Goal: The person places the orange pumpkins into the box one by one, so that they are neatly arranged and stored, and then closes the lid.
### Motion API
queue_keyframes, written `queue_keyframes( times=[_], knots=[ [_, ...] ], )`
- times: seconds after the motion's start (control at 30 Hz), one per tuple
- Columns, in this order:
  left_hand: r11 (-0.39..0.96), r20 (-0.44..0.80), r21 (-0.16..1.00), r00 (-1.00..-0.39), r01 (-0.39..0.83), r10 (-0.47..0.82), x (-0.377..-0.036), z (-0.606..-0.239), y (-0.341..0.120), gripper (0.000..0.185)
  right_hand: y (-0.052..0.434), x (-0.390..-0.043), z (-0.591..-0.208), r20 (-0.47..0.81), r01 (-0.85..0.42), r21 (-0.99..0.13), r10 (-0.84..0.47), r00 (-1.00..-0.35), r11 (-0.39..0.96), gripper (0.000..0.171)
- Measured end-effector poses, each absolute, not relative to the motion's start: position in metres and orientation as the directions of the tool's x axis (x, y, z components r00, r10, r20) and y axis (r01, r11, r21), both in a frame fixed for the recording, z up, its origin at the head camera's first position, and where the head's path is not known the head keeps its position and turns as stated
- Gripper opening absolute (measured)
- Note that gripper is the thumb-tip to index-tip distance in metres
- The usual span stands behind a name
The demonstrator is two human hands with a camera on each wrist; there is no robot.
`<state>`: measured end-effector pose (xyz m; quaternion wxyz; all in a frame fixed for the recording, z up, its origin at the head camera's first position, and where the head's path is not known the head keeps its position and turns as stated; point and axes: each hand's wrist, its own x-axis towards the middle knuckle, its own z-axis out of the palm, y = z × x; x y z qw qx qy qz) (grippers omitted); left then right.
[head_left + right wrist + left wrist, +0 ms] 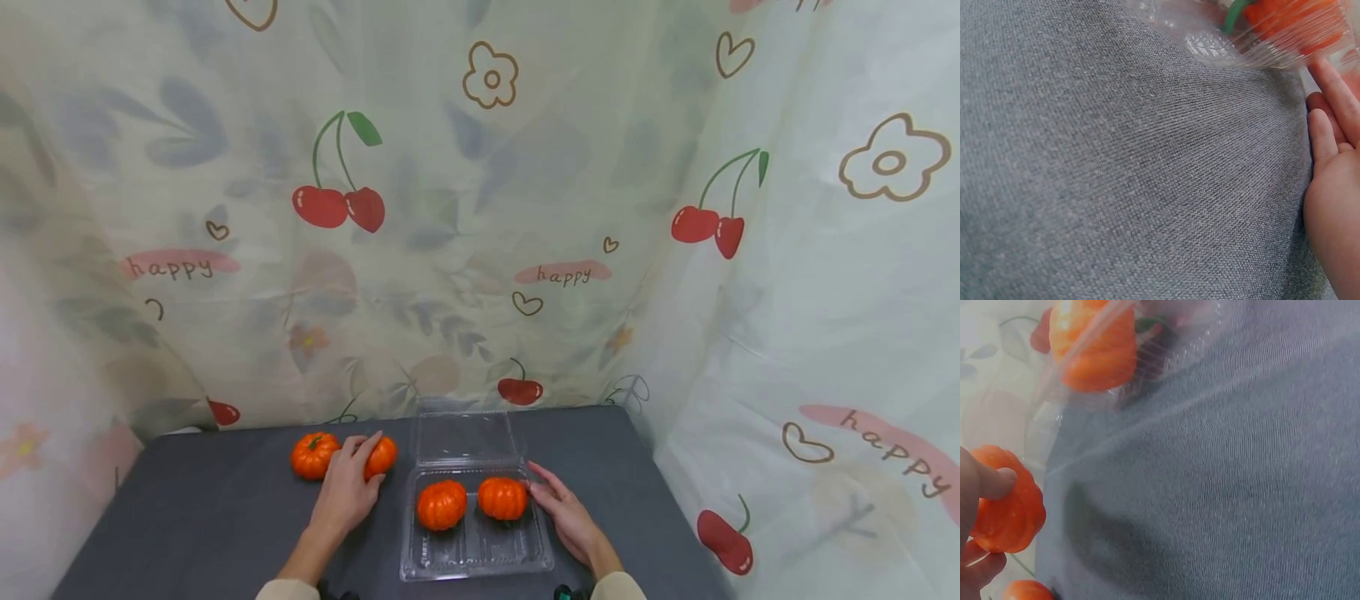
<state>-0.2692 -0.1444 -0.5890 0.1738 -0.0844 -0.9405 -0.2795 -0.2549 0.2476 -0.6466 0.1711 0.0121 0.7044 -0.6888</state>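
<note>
On the grey table (225, 517), two pumpkins already sit in the clear tray (480, 558) beside the right hand's (566, 517) straight fingers; the left hand (347, 492) curls round a third pumpkin (382, 457), a fourth pumpkin (313, 455) just beyond.

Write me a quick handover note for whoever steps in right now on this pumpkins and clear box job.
Left hand: fingers curled round a small orange pumpkin on the grey table, left of the box.
Right hand: fingers straight, resting against the right side of the clear plastic box, holding nothing.
Done: two pumpkins sit in the box's far compartments, one left, one right; lid open, standing at the back.
Left: the gripped pumpkin and another one at far left are outside the box; the two near compartments look free. Lid not closed.
</note>
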Motion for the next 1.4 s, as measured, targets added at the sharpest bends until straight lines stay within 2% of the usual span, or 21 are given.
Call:
queue_keyframes(
  times=[0.37, 0.63, 0.87, 1.17, 1.4],
  knots=[
    [0.787, 0.413, 0.559, -0.911, 0.260, 0.008, -0.260, -0.578, -0.133, 0.068, 0.247, -0.253, -0.645, -0.257, 0.255, -0.966, -0.218, -0.941, 0.039, 0.056],
    [0.735, 0.431, 0.616, -0.902, 0.284, -0.013, -0.252, -0.568, -0.119, 0.066, 0.248, -0.253, -0.647, -0.243, 0.239, -0.970, -0.223, -0.944, 0.044, 0.060],
    [0.719, 0.492, 0.595, -0.870, 0.359, 0.027, -0.245, -0.563, -0.109, 0.067, 0.246, -0.253, -0.646, -0.245, 0.241, -0.970, -0.216, -0.945, 0.044, 0.063],
    [0.670, 0.415, 0.652, -0.907, 0.355, 0.076, -0.235, -0.554, -0.092, 0.064, 0.247, -0.255, -0.645, -0.253, 0.250, -0.967, -0.226, -0.941, 0.040, 0.063],
    [0.615, 0.413, 0.679, -0.901, 0.401, 0.133, -0.226, -0.554, -0.078, 0.062, 0.247, -0.255, -0.648, -0.250, 0.244, -0.968, -0.211, -0.945, 0.052, 0.061]
  ],
)
